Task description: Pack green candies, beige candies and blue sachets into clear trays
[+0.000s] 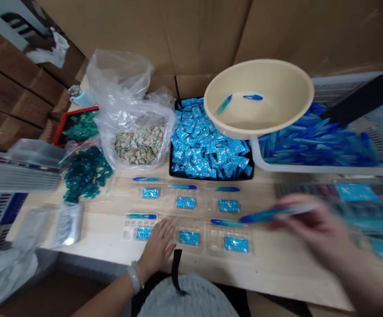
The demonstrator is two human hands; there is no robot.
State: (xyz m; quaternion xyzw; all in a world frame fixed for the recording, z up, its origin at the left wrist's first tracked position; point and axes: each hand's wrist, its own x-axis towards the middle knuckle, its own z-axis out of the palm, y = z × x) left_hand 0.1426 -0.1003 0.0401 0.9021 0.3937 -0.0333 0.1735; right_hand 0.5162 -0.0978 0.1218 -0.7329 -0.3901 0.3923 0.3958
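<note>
My right hand (305,222), smeared by motion, pinches a slim blue pen-shaped thing (260,215) above the table's right side. Its dark blue tip points left toward the front right clear tray (215,248), where a similar blue-teal piece (227,223) and a blue printed packet (236,244) lie. My left hand (160,240) rests with fingers extended between the front left white tray (129,232) and the front middle tray (200,246). It partly covers the left packet (143,233). Another packet (189,238) lies in the middle tray. Behind stands a row of similar trays.
A cream basin (260,116) holds two blue pieces, over a black box of blue packets (207,154) and a white basket (277,168) of blue pieces. Leftward are a bag of small patterned packets (140,145), teal pieces (87,174) and a red tray (57,132).
</note>
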